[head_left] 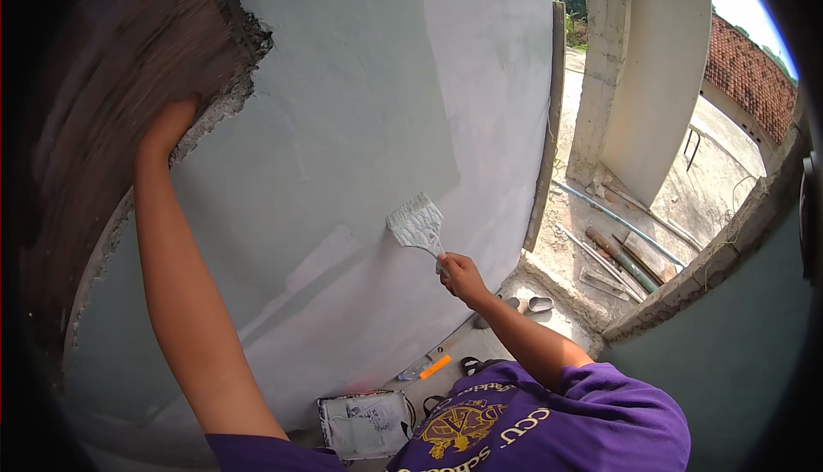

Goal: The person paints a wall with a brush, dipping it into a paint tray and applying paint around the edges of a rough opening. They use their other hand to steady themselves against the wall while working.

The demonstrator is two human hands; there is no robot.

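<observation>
My right hand (463, 278) is wrapped round the handle of a wide paintbrush (416, 222). Its broad head, coated in pale paint, is at the wall (343, 86), bristles pointing up and left. Grey-green patches and paler whitish ones cover this wall. At the upper left, my left hand (174, 120) reaches up to the rough, broken edge of the plaster (225, 108), beside a dark brown streaked surface (137, 35). The fingers of that hand are mostly hidden, so their grip does not show.
A paint-smeared tray (364, 425) stands on the floor below. Nearby lies a tool with an orange part (435, 366). Shoes (540, 304) sit by the wall's foot. Beyond the opening at right are pipes and boards (617, 258) and a concrete pillar (604, 69).
</observation>
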